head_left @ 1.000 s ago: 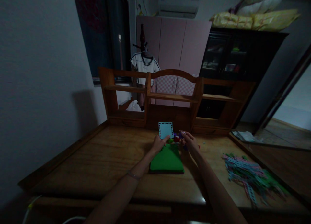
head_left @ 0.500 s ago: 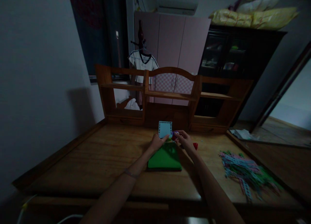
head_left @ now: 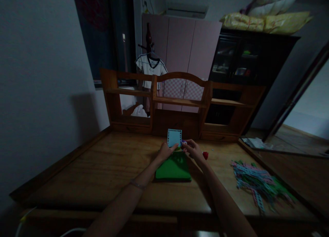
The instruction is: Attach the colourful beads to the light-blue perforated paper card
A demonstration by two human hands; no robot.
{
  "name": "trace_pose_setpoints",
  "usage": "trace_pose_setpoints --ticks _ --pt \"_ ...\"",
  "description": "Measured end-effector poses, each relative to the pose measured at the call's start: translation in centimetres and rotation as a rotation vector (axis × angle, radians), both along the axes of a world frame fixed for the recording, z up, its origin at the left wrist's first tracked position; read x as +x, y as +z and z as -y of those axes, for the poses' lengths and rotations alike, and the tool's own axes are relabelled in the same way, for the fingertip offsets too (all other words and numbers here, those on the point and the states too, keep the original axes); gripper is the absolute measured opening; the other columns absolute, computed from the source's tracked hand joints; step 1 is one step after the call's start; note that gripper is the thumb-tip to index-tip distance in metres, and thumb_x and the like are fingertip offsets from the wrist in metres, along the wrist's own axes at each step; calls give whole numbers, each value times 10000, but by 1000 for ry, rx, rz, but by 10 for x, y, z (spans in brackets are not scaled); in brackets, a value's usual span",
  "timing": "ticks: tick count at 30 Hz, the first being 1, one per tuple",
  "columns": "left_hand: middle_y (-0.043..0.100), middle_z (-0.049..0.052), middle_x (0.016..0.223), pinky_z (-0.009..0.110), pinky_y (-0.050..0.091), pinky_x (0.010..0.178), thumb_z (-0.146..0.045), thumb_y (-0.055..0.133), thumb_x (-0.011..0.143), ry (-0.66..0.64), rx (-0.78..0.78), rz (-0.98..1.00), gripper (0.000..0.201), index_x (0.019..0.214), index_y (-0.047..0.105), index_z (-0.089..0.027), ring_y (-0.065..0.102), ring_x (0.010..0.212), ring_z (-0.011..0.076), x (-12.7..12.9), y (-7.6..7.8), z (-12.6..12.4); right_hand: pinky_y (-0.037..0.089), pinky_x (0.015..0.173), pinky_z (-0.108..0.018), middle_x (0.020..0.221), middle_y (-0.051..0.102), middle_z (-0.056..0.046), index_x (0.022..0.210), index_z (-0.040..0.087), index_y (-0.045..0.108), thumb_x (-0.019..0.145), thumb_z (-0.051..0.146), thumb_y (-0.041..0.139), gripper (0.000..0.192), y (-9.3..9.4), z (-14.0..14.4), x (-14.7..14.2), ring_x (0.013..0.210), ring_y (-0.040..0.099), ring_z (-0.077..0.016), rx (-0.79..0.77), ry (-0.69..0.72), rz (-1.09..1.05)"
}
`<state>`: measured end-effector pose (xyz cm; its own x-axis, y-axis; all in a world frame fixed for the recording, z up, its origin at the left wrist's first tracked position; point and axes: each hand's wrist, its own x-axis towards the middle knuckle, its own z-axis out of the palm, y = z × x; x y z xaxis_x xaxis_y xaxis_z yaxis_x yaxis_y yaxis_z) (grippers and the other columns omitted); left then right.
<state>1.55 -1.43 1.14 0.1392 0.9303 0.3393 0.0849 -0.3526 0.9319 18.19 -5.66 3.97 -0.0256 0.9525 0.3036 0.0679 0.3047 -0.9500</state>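
Note:
A light blue square sheet [head_left: 174, 137], edged with a row of dark spots or holes, stands above the far end of a green flat pad [head_left: 173, 170]. At its lower edge my left hand [head_left: 167, 150] is closed, thumb pointing right, pinching the sheet. My right hand [head_left: 192, 150] is closed at the sheet's lower right corner around a small purple object [head_left: 184, 142], mostly hidden by the fingers, so its kind is unclear. Just right of that hand, a small red object [head_left: 205, 155] lies on the wooden desk [head_left: 115, 161].
A heap of pink, blue and green perforated strips [head_left: 257, 180] lies on the desk's right side. Along the back stands a wooden shelf unit [head_left: 180, 100]. A wall [head_left: 51, 103] borders the left, and white papers [head_left: 254, 142] lie beyond the right edge.
The fingers of my right hand have shifted slightly, and less of the purple object shows. The sheet and my left hand hold nearly the same place. The whole view has moved a little.

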Motion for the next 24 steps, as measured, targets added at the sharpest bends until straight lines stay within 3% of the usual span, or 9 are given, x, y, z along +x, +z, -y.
trace_pose_setpoints --ticks 13,24 --pt "617 39 567 204 389 501 -459 601 716 77 27 -128 381 780 678 -91 550 538 133 0 -2 -2 443 597 -251 876 630 -13 932 216 579 652 394 702 354 -4 0 -4 695 580 -146 40 115 5" --pt "632 38 603 202 400 510 -483 525 777 16 109 -129 408 807 668 -101 560 549 130 -2 -3 -1 446 623 -261 842 640 -26 944 197 608 638 417 703 389 -10 -6 -3 699 582 -154 39 74 19"
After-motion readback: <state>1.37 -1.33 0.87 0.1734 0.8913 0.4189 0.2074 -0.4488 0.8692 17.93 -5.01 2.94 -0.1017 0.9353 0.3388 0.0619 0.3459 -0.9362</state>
